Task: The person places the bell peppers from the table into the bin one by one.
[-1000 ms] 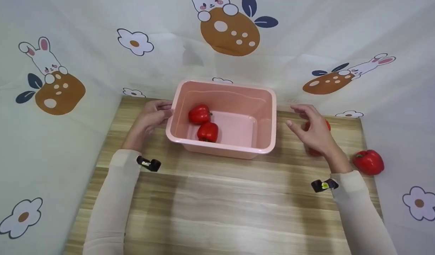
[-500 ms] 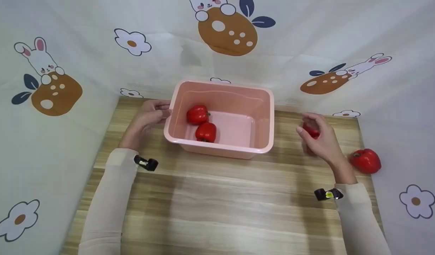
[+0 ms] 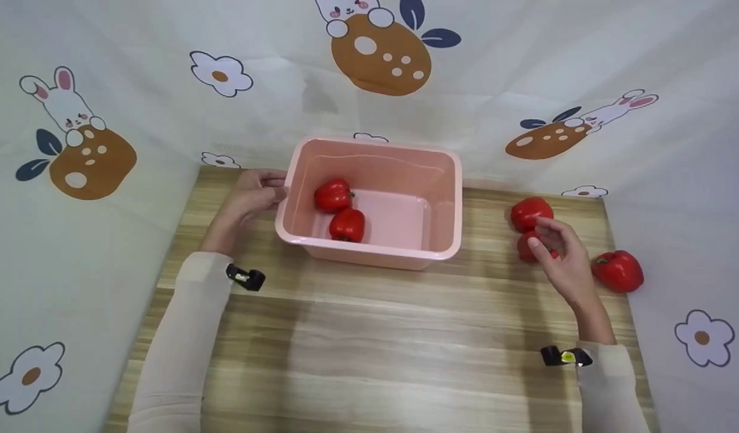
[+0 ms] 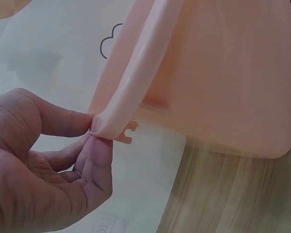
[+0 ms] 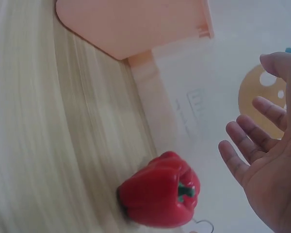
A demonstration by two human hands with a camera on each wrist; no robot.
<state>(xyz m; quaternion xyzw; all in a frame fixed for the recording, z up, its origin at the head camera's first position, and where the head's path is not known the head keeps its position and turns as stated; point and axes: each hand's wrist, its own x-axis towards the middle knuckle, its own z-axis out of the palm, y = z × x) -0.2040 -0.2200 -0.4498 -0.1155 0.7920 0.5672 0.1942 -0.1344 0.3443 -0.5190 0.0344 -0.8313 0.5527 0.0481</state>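
Observation:
My left hand [image 3: 249, 195] pinches the left rim of a pink plastic bin [image 3: 369, 248] between thumb and fingers; the left wrist view shows the grip close up on the rim [image 4: 131, 92]. Inside the bin, at its left end, lie two red bell peppers, one behind [image 3: 333, 195] and one in front [image 3: 347, 225]. To the right of the bin, my right hand [image 3: 568, 264] hovers with fingers spread and nothing held, partly covering a red bell pepper [image 3: 526, 248]. Just behind that pepper sits another one [image 3: 531, 213]. The right wrist view shows a bell pepper with a green stem [image 5: 157, 191].
A further red bell pepper [image 3: 619, 272] rests at the right edge of the wood-grain table [image 3: 375, 349], close beside my right hand. Pale fabric [image 3: 273, 108] printed with rabbits and flowers rises behind the bin and along both sides.
My right hand has drawn back toward the person and to the right, uncovering the rear pepper outside the bin. My left hand keeps its hold on the rim.

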